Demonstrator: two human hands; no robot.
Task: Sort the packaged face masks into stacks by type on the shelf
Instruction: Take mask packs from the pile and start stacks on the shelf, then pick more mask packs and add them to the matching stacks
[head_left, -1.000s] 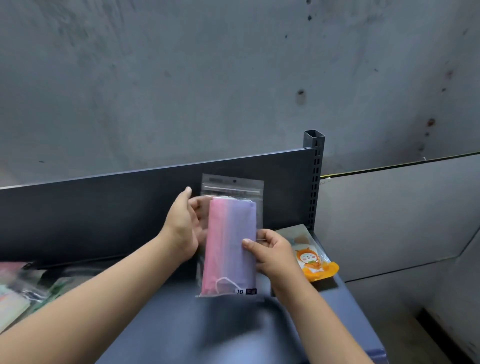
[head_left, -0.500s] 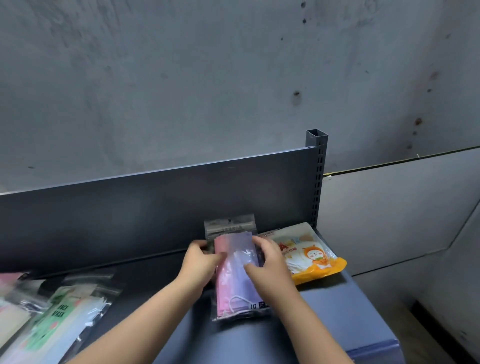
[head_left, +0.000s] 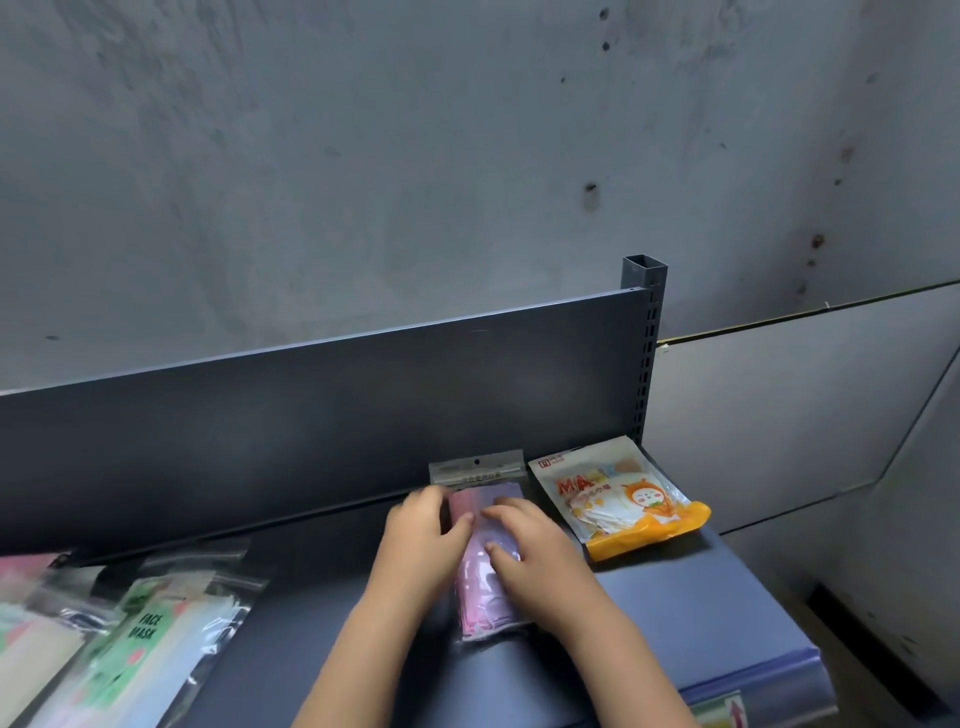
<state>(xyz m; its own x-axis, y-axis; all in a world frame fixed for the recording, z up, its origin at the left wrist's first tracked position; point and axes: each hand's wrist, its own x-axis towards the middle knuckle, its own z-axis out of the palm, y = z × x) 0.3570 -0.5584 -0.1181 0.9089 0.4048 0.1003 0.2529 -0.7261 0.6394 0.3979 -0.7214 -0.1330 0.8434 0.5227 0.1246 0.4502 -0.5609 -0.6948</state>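
Lying flat on dark matte metal shelf (head_left: 675, 597): glossy clear pouch of pink-lilac masks (head_left: 480, 587), header touching back panel (head_left: 311, 415). Pressing down on it, fingers spread, not gripping: left hand (head_left: 421, 545), right hand (head_left: 530, 551). Sitting just beside, rightward: orange cartoon mask pack (head_left: 623, 499). Lying well apart leftward: "FACE MASK" bags (head_left: 140, 644).

Both hands, left (head_left: 421, 540) and right (head_left: 535, 551), flat on pink-purple mask pack (head_left: 485, 597) lying on shelf (head_left: 675, 597), beside orange pack (head_left: 623, 499).

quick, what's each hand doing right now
Left hand: open, flat, pressing on the pink and purple mask pack lying on the shelf.
Right hand: open, flat on the same pack; neither grips it.
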